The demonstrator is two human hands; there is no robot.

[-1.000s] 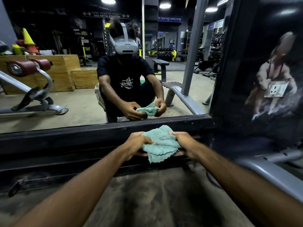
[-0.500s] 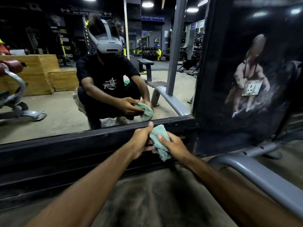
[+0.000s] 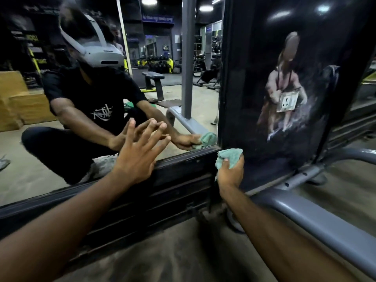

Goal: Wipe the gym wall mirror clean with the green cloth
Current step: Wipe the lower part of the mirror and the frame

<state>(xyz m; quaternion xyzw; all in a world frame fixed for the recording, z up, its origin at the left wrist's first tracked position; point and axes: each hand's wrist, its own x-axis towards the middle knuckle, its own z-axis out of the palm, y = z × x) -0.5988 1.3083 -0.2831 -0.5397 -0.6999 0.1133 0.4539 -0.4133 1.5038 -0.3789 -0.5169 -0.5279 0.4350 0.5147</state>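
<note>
Green cloth (image 3: 228,158) sits bunched into a wad right of the frame's centre, at the lower right corner of the mirror (image 3: 30,176). It lies against the black frame (image 3: 183,159), just beside the dark poster panel (image 3: 284,88). Whether it touches the glass I cannot tell. The right hand (image 3: 231,174) holds it from below: its grip is curled round the wad, thumb pressed across the front, and most of the cloth bulges out above the fingers. The wad's long axis runs from lower left to upper right, and its rounded top points up towards the mirror corner.

The left hand (image 3: 138,155) holds nothing. Its grip is spread wide, fingers straight and fanned, palm facing the glass at centre frame. The fingertips meet their reflection, but motion blur hides whether they touch. A grey metal bar (image 3: 325,226) crosses the lower right, above the dusty floor (image 3: 162,261).
</note>
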